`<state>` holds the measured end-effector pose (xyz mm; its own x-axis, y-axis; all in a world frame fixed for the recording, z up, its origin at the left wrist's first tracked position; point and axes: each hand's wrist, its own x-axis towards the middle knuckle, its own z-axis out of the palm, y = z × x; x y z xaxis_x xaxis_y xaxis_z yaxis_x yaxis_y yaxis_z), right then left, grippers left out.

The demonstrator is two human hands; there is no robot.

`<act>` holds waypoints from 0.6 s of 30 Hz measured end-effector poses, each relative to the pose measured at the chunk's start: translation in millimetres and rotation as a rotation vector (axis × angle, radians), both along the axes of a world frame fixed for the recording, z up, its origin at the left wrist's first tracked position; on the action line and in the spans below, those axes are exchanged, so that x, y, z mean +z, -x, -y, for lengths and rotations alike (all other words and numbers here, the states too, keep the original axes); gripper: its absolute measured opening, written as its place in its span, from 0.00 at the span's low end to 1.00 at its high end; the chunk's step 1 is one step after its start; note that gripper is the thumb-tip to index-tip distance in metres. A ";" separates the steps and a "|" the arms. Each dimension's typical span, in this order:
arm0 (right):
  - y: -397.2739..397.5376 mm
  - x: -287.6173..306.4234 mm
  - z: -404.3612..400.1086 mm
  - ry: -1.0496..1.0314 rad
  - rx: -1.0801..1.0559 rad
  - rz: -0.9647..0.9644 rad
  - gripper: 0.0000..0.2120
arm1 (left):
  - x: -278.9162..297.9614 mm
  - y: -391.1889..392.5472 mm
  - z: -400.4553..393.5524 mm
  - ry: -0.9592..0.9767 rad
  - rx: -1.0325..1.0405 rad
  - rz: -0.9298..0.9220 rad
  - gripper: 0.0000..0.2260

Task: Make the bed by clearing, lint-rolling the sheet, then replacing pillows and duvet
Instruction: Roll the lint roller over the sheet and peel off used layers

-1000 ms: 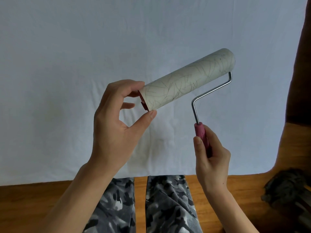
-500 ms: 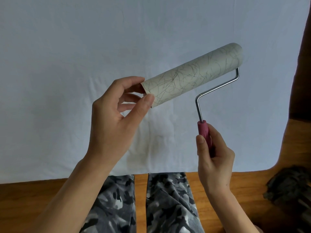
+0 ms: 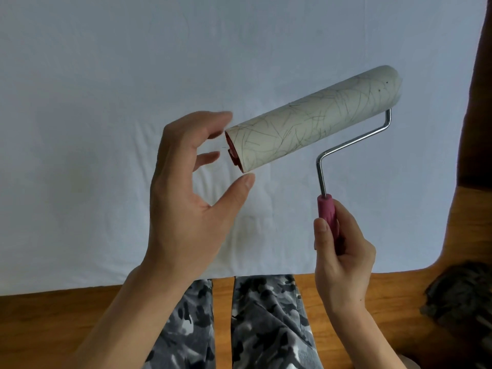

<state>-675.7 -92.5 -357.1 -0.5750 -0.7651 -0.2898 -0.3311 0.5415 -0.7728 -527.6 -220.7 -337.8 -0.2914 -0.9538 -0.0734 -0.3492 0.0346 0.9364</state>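
**Used lint roller held over sheet, left hand at roll end**

Right hand (image 3: 342, 251) wraps closed around the pink handle (image 3: 328, 217) of the lint roller (image 3: 314, 121), holding it in the air above the white sheet (image 3: 106, 129), roll tilted up to the right. Roll surface is covered in hairs. Left hand (image 3: 186, 187) is open, fingers spread and slightly blurred, just beside the roll's near end with its red cap (image 3: 232, 151); thumb tip close under the edge, contact not clear. Sheet lies flat and bare on the bed, no pillows or duvet in view.

Likely step: peel off the dirty outer layer. To do it well: keep the handle steady, find the sheet's cut edge with a fingernail near the end, pull along the perforation so only one layer comes off. Avoid tearing diagonally. Keep the sticky layer off the bed while removing.
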 end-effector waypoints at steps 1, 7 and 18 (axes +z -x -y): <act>0.0 -0.3 0.2 0.002 -0.004 -0.001 0.09 | 2.3 1.6 0.9 -0.039 0.013 -0.003 0.25; -1.0 -0.5 1.9 0.013 -0.004 -0.006 0.08 | 4.0 6.7 9.6 -0.237 0.058 -0.003 0.12; -0.1 -5.8 -2.0 -0.001 -0.004 -0.015 0.11 | -0.2 5.0 6.7 -0.113 -0.008 0.033 0.25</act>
<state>-675.6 -90.5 -362.9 -0.5824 -0.7624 -0.2820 -0.3407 0.5439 -0.7668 -532.6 -227.4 -338.0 -0.2942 -0.9366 -0.1902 -0.3804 -0.0678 0.9223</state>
